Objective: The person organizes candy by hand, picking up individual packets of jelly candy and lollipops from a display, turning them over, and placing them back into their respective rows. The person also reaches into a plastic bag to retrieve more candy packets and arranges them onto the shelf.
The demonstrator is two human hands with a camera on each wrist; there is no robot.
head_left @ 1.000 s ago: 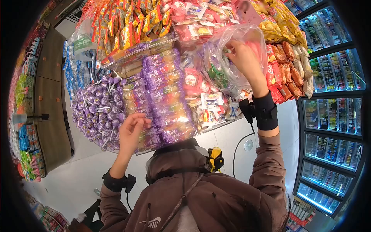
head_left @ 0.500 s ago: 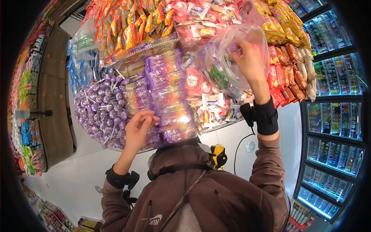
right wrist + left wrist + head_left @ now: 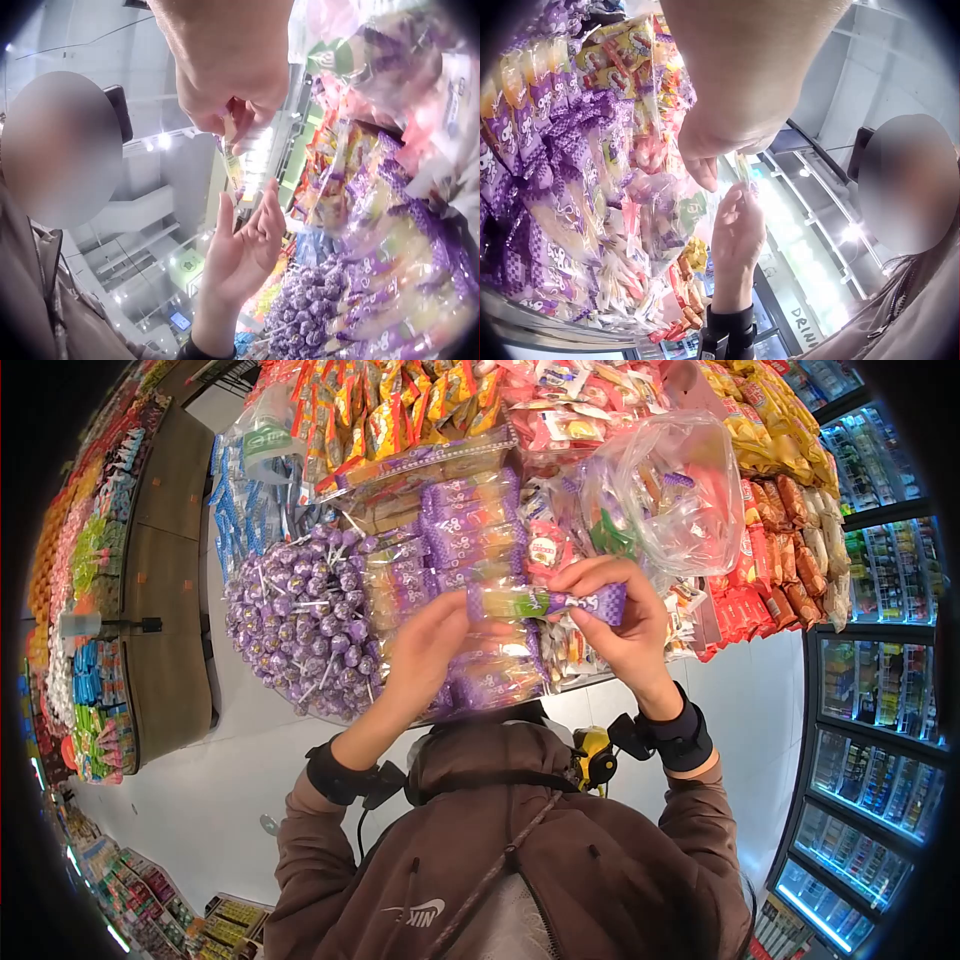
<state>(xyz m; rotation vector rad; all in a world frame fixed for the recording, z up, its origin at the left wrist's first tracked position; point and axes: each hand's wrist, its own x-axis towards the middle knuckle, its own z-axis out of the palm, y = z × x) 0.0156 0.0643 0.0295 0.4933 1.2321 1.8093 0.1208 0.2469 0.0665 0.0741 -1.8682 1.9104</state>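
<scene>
Near the front rim of the table [image 3: 547, 322], just ahead of the chest, the right grip [image 3: 612, 622] pinched a long pack [image 3: 545, 601] of sweets by its purple right end and held it level, clear of the heap. The left grip [image 3: 425, 650] was at the pack's left end, fingers loose and palm turned up. The right wrist view showed it holding nothing, and I could not tell whether its fingertips touched the wrapper. Left of it sat the purple lollipops [image 3: 300, 610]. Far to the right a clear bag [image 3: 680, 490] lay slumped on red and orange packets, well apart from both grips. I judged the step in hand to be a pack lifted out and steadied between the two grips. The next move, as I read it, called for the left fingers to close on the free end, since the slick wrapper hung from one pinch.
</scene>
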